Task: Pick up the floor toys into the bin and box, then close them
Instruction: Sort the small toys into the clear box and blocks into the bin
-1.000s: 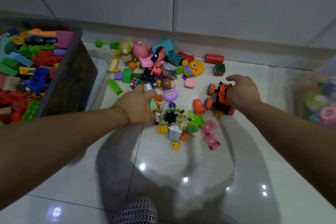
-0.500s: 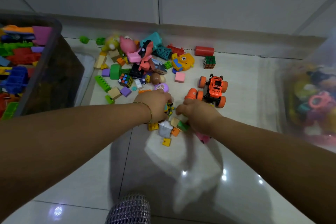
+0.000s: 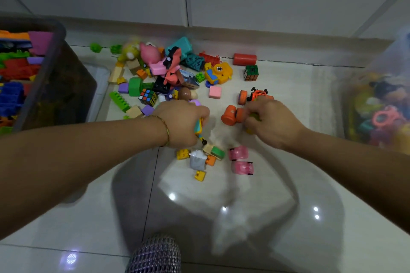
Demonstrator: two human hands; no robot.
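Loose toys cover the floor tiles: blocks, two puzzle cubes (image 3: 148, 96), a yellow camera toy (image 3: 218, 72), an orange truck (image 3: 257, 95), an orange cylinder (image 3: 230, 115) and two pink cars (image 3: 238, 153). My left hand (image 3: 182, 123) grips a bunch of small toys, and a teal and yellow piece (image 3: 199, 129) sticks out below the fist. My right hand (image 3: 274, 123) is curled round a green and yellow piece (image 3: 254, 117) beside the orange cylinder. A dark bin (image 3: 52, 60) of blocks stands at the left. A clear box (image 3: 377, 104) of toys stands at the right.
A white lid (image 3: 101, 77) lies under the dark bin's right side. A wall with a skirting edge (image 3: 244, 33) runs behind the toy pile. A red cylinder (image 3: 244, 59) lies by the wall. My knee in patterned cloth (image 3: 155, 255) shows at the bottom.
Both hands met over the near pile half a second ago. They have since drawn apart, the right one moving right towards the orange cylinder. The black and yellow ring toy is gone from the floor.
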